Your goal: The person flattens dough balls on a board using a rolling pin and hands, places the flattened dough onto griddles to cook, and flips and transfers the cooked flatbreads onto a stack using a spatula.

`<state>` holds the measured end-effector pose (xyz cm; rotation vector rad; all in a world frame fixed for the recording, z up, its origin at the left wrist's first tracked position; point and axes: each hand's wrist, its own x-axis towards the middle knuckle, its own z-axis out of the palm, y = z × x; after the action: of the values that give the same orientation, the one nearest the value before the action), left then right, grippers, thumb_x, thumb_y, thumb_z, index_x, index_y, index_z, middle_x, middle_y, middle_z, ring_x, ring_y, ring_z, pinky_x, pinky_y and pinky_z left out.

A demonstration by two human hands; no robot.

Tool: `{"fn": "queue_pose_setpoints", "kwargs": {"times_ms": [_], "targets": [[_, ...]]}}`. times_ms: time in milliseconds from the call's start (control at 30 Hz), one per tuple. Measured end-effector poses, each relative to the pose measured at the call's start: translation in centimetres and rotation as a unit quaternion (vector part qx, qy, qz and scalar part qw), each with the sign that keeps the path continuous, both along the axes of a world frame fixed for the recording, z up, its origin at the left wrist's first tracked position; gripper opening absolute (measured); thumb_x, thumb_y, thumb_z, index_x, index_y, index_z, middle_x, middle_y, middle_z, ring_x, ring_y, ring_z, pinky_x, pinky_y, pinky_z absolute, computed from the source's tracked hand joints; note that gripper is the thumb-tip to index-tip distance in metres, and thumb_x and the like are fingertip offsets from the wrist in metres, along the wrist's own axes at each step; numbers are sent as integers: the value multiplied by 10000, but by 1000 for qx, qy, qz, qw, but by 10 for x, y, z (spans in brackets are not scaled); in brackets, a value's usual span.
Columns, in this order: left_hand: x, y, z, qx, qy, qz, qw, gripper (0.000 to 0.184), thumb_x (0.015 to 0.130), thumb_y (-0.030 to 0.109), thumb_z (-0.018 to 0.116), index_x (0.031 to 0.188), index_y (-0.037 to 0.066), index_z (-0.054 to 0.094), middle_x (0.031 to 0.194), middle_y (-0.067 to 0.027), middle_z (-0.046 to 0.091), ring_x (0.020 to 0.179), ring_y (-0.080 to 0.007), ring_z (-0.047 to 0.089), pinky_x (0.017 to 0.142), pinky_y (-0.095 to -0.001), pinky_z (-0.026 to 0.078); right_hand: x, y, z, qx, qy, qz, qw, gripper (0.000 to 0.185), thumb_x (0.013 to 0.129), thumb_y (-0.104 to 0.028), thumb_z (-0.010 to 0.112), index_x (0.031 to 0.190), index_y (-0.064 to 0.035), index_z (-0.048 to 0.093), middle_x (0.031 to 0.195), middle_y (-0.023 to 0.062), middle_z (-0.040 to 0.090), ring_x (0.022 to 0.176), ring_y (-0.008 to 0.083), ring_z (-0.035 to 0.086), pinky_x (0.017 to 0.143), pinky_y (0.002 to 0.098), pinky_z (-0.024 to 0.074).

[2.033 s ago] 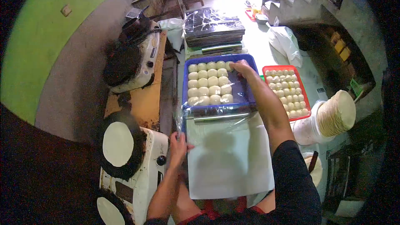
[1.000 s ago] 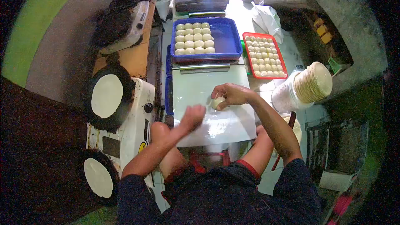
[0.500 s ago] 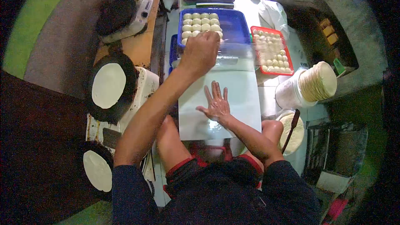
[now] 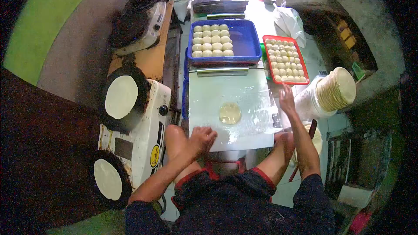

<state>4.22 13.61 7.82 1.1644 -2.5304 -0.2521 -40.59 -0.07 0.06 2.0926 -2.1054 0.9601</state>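
Observation:
A flattened round of dough (image 4: pixel 230 113) lies under a clear plastic sheet (image 4: pixel 250 91) on the pale board (image 4: pixel 202 100). My left hand (image 4: pixel 202 139) is at the board's near left edge, its fingers curled; whether they pinch the sheet is too small to tell. My right hand (image 4: pixel 286 99) is just off the board's right edge, below the red tray (image 4: pixel 306 72), its fingers partly hidden by blur. Beyond the board, a blue tray (image 4: pixel 248 43) bears rows of dough balls (image 4: pixel 216 39) on its left side. More dough balls (image 4: pixel 285 59) fill the red tray.
On the left, flat dough rounds (image 4: pixel 121 97) (image 4: pixel 108 179) lie on dark pans over a white stove (image 4: pixel 152 122). Another stove (image 4: pixel 152 30) stands farther back. To the right are a stack of flatbreads (image 4: pixel 335 89) on a white bucket and a dark red stick (image 4: pixel 305 148).
The plastic sheet now covers the board, with the flattened dough under it. My left hand has come back from the blue tray to the near left edge; my right hand has left the board rightward.

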Motion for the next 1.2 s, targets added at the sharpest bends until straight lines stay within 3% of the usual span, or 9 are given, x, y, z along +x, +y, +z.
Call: {"fn": "queue_pose_setpoints", "kwargs": {"times_ms": [67,167,300,500,833,933,1033,1100,1200], "targets": [[-7,20,-38,36,-13,-27,999,287,862,185,662,1141,150,600,1093,-93,600,1011,-273,600,836,-464,438,33,-25,70,106,-65,59,990,432,932,-188,582,1330,-18,568,1297,225,580,1216,391,547,1060,459,433],[-31,33,-58,137,-57,-31,988,414,854,218,673,1254,177,571,1214,-94,577,1126,-266,570,879,-484,433,109,-84,87,33,-55,165,984,425,914,-203,633,1310,-56,596,1328,205,578,1250,368,542,1066,448,444],[-50,38,-90,151,-74,27,985,467,843,239,677,1293,185,564,1220,-87,575,1139,-275,563,897,-500,430,160,-200,80,40,-21,105,993,500,997,-307,517,1435,-68,491,1539,210,392,1431,380,366,1165,483,338],[-62,44,-79,181,-30,72,980,419,830,188,665,1240,174,581,1183,-81,582,1098,-297,582,875,-487,435,166,-295,63,199,112,68,971,645,1049,-494,261,1594,-154,205,1679,98,69,1549,268,62,1233,533,109],[-59,33,-67,116,-27,27,992,320,829,183,649,1146,152,611,1108,-56,600,1035,-255,582,918,-459,403,156,-319,32,269,169,154,936,634,1060,-446,221,1600,-122,147,1677,109,62,1550,260,40,1235,541,51],[-61,35,-70,168,-54,11,984,283,837,159,618,1120,143,614,1085,-46,613,1052,-241,587,928,-449,403,147,-292,12,228,73,194,951,546,1043,-366,345,1520,-102,372,1599,183,300,1491,325,272,1183,528,263],[-63,42,-84,169,-44,23,984,251,836,150,600,1086,136,619,1056,-46,621,1054,-237,593,923,-435,409,165,-224,82,262,87,199,940,361,935,-229,551,1260,-83,608,1256,180,616,1174,373,581,964,509,495],[-62,45,-85,147,14,28,989,240,831,134,592,1069,128,620,1040,-56,617,1048,-245,595,910,-432,414,189,-166,59,-77,7,272,959,242,816,-111,624,1050,-64,661,990,144,644,940,355,623,793,465,540],[-63,43,-71,126,40,37,990,226,814,117,600,1039,114,619,1005,-74,616,1016,-268,602,885,-438,424,221,-123,44,-119,117,327,930,356,808,-112,641,1162,-73,639,1108,138,620,1064,313,608,931,474,501]]}}
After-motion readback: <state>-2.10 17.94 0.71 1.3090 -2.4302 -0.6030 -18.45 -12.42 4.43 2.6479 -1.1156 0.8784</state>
